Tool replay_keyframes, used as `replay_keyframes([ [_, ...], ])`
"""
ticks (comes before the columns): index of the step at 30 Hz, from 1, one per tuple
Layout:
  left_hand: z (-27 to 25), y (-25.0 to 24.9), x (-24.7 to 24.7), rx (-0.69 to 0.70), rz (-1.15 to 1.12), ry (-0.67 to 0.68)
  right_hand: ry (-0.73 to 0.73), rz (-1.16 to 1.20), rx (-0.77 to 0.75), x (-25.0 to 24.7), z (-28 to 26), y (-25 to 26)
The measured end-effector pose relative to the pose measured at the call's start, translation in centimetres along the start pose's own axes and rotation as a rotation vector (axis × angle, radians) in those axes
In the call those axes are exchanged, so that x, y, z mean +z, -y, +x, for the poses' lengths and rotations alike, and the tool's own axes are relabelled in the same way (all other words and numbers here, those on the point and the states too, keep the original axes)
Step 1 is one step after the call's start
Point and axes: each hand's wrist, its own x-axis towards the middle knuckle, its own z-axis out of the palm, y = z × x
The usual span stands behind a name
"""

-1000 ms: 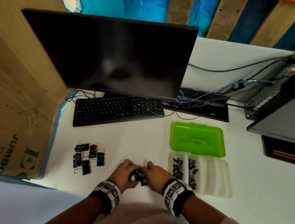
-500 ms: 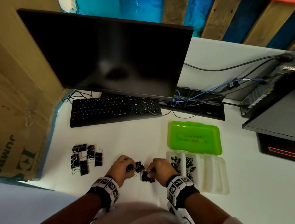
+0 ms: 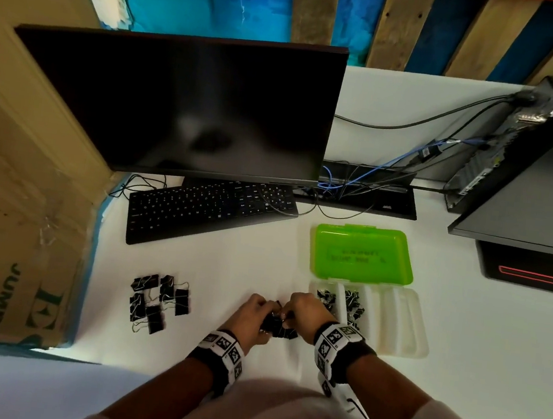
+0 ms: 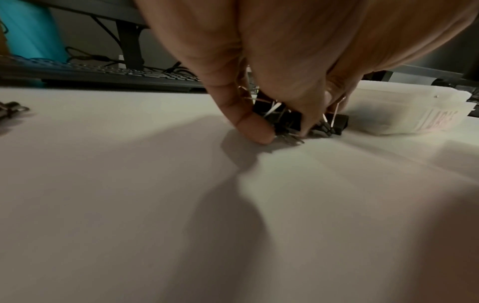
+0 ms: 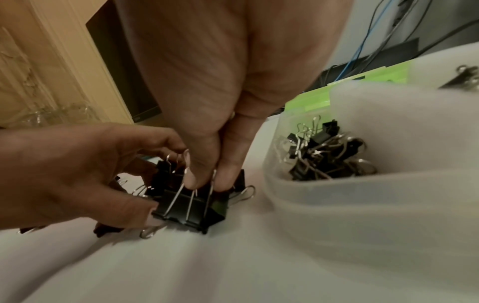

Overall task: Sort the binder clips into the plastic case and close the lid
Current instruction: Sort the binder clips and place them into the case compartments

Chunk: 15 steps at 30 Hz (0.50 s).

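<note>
Both hands meet over a small cluster of black binder clips [image 3: 278, 326] on the white table. My left hand [image 3: 252, 317] curls its thumb and fingers round the cluster's left side [image 4: 285, 121]. My right hand [image 3: 304, 314] pinches the wire handles of a big clip [image 5: 189, 207] between thumb and forefinger. Just right of them lies the clear plastic case [image 3: 406, 331], its green lid [image 3: 363, 253] folded open behind it. Small clips [image 5: 326, 155] fill its two leftmost compartments. A separate pile of larger clips [image 3: 159, 301] lies to the left.
A black keyboard [image 3: 206, 208] and a dark monitor [image 3: 184, 102] stand behind the work area. A cardboard box [image 3: 9, 213] walls the left side. Cables [image 3: 375, 172] and a computer tower [image 3: 532, 162] sit at the back right.
The hands had drawn slightly apart with clips between them half a second ago; now they have closed together again over the cluster, a little nearer the case.
</note>
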Motion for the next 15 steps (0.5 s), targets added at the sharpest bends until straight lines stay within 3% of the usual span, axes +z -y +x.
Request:
replay_keyframes([
  [8, 0.8, 0.3, -0.6, -0.038, 0.024, -0.019, -0.084, 0.079, -0.037, -2.8, -1.4, -0.6],
  [12, 1.4, 0.4, -0.7, -0.044, -0.014, -0.036, -0.233, 0.174, -0.070, -5.8, -3.5, -1.2],
  [15, 1.8, 0.1, -0.9, -0.059, -0.008, -0.040, -0.418, 0.274, 0.013, -8.2, -5.5, -3.6],
])
